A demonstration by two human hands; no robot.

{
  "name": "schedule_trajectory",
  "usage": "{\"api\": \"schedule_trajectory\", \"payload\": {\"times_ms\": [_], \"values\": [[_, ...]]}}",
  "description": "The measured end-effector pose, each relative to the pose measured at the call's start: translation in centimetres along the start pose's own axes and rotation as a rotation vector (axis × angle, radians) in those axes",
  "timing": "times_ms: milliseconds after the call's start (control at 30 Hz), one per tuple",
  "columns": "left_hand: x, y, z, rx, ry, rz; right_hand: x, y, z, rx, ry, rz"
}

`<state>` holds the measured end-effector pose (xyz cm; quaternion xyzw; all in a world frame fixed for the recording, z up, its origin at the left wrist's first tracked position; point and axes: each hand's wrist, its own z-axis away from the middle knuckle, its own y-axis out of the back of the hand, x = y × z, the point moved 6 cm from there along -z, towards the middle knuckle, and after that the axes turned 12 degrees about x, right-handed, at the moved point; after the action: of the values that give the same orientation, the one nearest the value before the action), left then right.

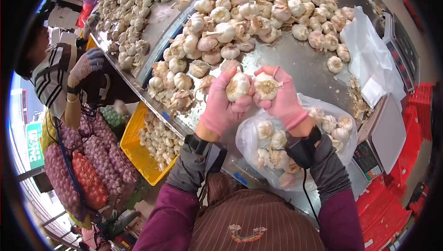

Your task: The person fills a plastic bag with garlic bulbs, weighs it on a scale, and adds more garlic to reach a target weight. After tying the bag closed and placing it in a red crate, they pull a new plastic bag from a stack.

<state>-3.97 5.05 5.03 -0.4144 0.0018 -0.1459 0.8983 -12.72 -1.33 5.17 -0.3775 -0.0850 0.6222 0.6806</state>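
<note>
My left hand (221, 106), in a pink glove, is wrapped round a garlic bulb (238, 86). Close beside it, my right hand (285, 101), gloved the same way, grips another bulb (266, 86). Both bulbs show their root ends, over the metal table (302, 71). Under my right wrist lies a clear plastic bag (249, 133) with several garlic bulbs inside. A large heap of garlic (258, 6) spreads beyond my hands, its near bulbs just past my left fingers.
White plastic bags (367, 43) and a scale (385, 133) stand at the right. A yellow crate (134, 149) of garlic is lower left, near full mesh sacks (62, 177). Another person's gloved hand (86, 64) is at the left, beside a second garlic heap (124, 20).
</note>
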Motion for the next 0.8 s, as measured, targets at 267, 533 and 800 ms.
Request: {"api": "schedule_trajectory", "payload": {"times_ms": [267, 533, 800], "values": [[-12.7, -1.5, 2.3, -0.039, -0.642, -1.038, -2.3, 8.6, 14.6, 0.277, 0.745, 1.084], [0.5, 0.0, 4.3, 0.757, -1.364, -2.248, -3.2, 3.7, 16.7, 0.275, 1.421, 1.543], [10.3, 8.7, 2.2, 0.477, -0.626, -1.274, 3.4, -5.7, -10.1, -0.049, 1.415, 1.972]]}}
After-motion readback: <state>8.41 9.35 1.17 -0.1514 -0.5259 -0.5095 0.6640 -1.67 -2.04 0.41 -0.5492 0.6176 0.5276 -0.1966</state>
